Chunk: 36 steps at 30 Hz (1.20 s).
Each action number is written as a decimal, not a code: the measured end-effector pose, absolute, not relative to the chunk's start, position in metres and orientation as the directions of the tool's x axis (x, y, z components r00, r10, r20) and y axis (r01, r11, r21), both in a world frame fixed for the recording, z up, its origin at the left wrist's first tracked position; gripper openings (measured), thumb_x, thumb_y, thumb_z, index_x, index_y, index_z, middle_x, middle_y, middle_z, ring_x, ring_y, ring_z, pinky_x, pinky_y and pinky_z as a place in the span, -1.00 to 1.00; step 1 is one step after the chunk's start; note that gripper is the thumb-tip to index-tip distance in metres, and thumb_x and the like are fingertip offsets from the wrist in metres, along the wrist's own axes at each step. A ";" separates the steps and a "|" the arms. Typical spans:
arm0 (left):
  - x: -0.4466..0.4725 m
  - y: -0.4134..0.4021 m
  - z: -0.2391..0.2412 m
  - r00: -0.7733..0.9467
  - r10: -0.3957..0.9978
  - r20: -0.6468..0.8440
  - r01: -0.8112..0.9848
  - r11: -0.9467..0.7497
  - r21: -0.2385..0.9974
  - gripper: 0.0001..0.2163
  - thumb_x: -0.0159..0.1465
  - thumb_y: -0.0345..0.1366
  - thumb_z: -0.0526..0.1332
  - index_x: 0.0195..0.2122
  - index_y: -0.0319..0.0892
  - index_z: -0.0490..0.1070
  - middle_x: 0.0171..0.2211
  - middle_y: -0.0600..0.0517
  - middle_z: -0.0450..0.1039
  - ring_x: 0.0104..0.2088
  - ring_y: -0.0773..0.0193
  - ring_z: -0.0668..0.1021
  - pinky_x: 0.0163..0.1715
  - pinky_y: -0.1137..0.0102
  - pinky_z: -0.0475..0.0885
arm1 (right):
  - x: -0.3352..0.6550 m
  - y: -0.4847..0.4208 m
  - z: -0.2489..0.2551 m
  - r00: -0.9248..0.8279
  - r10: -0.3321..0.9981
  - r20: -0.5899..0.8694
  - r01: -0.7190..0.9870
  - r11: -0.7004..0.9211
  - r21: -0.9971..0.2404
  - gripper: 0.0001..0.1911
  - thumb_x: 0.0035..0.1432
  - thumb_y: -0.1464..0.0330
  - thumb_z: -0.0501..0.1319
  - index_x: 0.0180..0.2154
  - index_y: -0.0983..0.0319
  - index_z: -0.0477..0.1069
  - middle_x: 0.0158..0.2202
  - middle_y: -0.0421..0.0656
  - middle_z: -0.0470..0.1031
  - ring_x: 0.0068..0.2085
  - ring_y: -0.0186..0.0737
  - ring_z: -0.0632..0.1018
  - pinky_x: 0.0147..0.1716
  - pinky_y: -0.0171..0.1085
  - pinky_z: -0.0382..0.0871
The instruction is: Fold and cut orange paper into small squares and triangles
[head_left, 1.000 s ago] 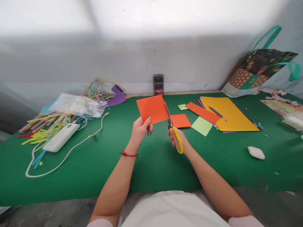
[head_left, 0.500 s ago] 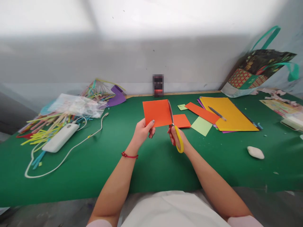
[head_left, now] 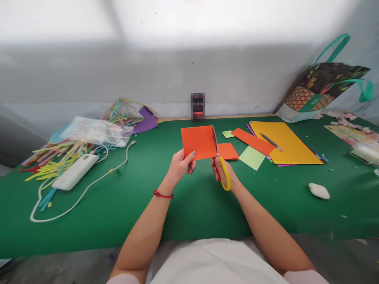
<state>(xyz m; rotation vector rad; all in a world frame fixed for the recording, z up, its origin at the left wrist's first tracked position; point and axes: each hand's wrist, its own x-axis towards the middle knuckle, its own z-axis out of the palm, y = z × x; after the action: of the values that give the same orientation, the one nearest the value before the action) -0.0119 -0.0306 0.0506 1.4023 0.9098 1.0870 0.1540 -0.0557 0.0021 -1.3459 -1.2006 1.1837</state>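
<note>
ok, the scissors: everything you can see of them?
The scissors have a slim grey blade, metal by its look, and a looped yellow handle that looks plastic, with a red part on its left. They are in the right hand's grip, raised over the green table, pointing forward. The visible blade lies along the right edge of the orange sheet; the second can't be made out, so how far they open is unclear.

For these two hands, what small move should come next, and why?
Probably, the right hand should gently squeeze the yellow-handled metal scissors while the left hand steadies the flat orange-red paper sheet. The blades lie along the sheet's right edge, and the left hand pinches its lower edge; whether the blades are fully shut is unclear.
</note>
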 end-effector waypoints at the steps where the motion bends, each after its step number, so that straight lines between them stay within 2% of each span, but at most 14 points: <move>1: -0.012 -0.031 0.050 0.287 0.950 0.123 -0.045 -0.115 0.992 -0.75 0.17 -0.12 0.16 -0.47 -0.17 0.18 -0.77 0.21 0.25 -0.80 0.49 0.26 -0.78 0.53 0.15 | 0.154 -0.056 0.002 0.046 0.997 -0.061 0.093 -0.065 -0.994 -0.45 -0.01 -0.20 -0.02 -0.49 0.17 0.21 -0.71 -0.33 0.12 -0.73 -0.39 0.19 -0.73 -0.35 0.12; 7: -0.011 -0.031 0.050 0.281 0.951 0.127 -0.056 -0.115 0.992 -0.75 0.16 -0.12 0.17 -0.48 -0.16 0.18 -0.77 0.20 0.24 -0.79 0.48 0.26 -0.78 0.52 0.15 | 0.156 -0.054 -0.002 0.051 0.997 -0.052 0.141 -0.059 -0.988 -0.43 -0.03 -0.22 -0.03 -0.50 0.17 0.18 -0.73 -0.34 0.11 -0.75 -0.40 0.18 -0.76 -0.36 0.10; 36: -0.010 -0.031 0.050 0.269 0.955 0.122 -0.070 -0.107 0.992 -0.75 0.15 -0.12 0.18 -0.48 -0.17 0.19 -0.76 0.19 0.25 -0.79 0.48 0.27 -0.78 0.53 0.18 | 0.149 -0.061 0.006 0.086 0.994 -0.073 0.098 -0.082 -0.992 -0.46 0.00 -0.17 0.02 -0.57 0.17 0.12 -0.78 -0.37 0.09 -0.81 -0.44 0.18 -0.84 -0.40 0.08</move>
<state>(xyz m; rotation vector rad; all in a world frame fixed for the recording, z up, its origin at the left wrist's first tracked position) -0.0102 -0.0313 0.0504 1.3701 0.9064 1.1093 0.1485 -0.0614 0.0063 -1.3793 -1.1832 1.1545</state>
